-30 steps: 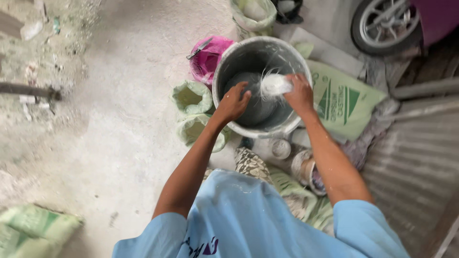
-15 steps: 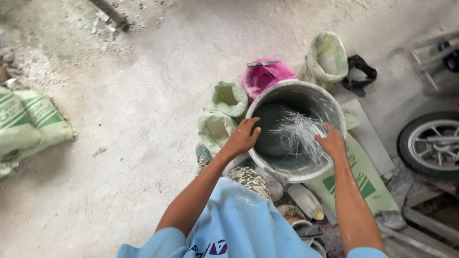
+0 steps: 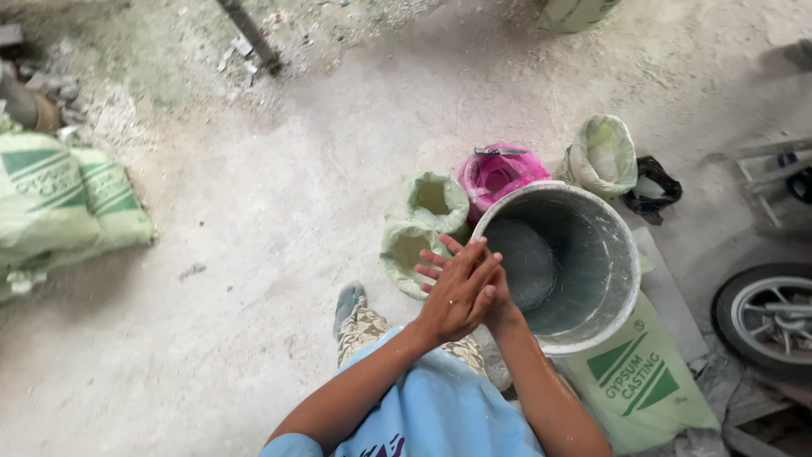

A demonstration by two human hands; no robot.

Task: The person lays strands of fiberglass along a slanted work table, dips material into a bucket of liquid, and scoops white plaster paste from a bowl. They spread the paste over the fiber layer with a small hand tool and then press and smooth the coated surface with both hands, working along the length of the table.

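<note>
A person in a light blue shirt bends over a large grey bucket standing on a dusty concrete floor. The bucket is open at the top, its inner wall smeared with pale grey residue, and a darker wet patch shows at the bottom. Just at the bucket's near-left rim, the person's two bare hands are pressed together, palm against palm, holding nothing. The left hand lies on top with its fingers stretched flat and slightly spread; the right hand is mostly hidden beneath it, only its fingertips poking out toward the side away from the bucket. Both hands hover above the rim's edge without touching it. Hard against the bucket's left side sit two pale green sacks with their tops rolled open. Behind the bucket, touching its far rim, is a bright pink bag, and beside that another rolled green sack with a crumpled black bag next to it. Under the bucket's near-right side lies a flat green printed sack. To the bucket's right a wheel with a dark tyre shows. Well away to the bucket's left, full green sacks lie stacked.
</note>
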